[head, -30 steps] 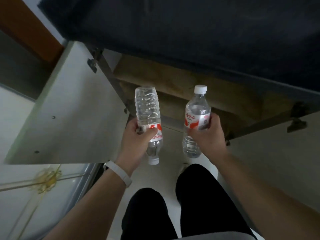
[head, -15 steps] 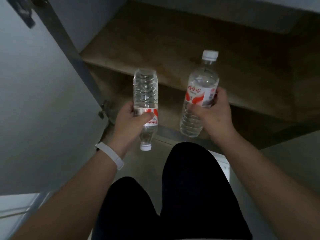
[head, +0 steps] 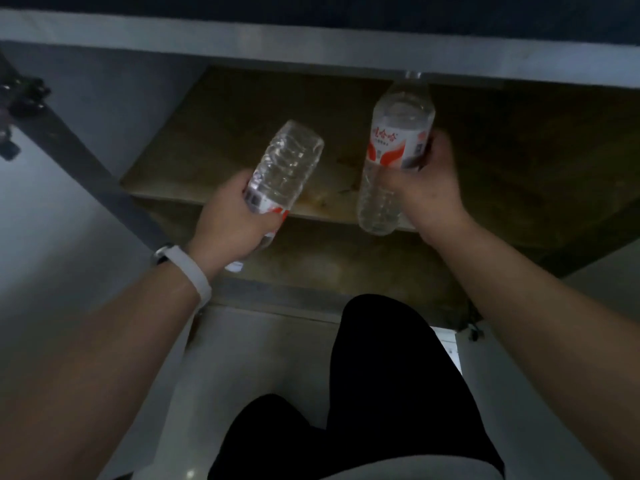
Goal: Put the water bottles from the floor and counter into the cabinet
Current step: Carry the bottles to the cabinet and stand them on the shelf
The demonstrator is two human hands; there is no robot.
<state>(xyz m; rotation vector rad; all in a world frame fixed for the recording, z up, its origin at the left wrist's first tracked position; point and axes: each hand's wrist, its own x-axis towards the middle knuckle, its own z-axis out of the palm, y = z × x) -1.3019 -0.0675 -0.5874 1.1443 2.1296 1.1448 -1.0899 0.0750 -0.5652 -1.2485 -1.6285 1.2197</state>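
Bottle (head: 287, 168) cap-down gripped by left hand (head: 228, 223), red-lettered bottle (head: 398, 140) gripped by right hand (head: 429, 192)

The left bottle (head: 287, 168) and right bottle (head: 398, 140) are showing clear ribbed plastic — their labels are carrying red on white. The wristband (head: 187, 271) is showing white, the shelf (head: 225, 133) mottled brown.

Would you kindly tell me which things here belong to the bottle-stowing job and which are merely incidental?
Part of the job: left bottle in the left hand; right bottle in the right hand; cabinet shelf.
Incidental: white wristband; door hinge.
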